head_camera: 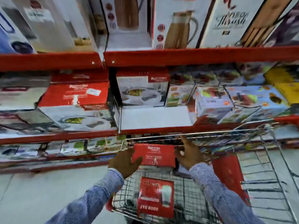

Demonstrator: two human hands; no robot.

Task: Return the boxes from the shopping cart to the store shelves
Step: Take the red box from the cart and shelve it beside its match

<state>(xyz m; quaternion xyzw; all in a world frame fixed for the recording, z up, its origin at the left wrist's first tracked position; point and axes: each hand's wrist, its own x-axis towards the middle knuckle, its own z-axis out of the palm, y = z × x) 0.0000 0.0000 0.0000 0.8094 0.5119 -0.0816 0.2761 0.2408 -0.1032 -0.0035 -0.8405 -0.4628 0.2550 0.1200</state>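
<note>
Nearest, a red box (155, 198) lies flat in the wire shopping cart (252, 136). Beyond it both hands are on a second red box (154, 155) held over the cart's far end: the left hand (124, 162) grips its left edge, the right hand (188, 155) lies against its right side with fingers spread, and whether that hand grips cannot be told. Farther off, the red-edged store shelf (155, 129) shows a bare white patch (155, 117) between a matching boxed dish set (142, 88) and colourful cartons (212, 101)
</note>
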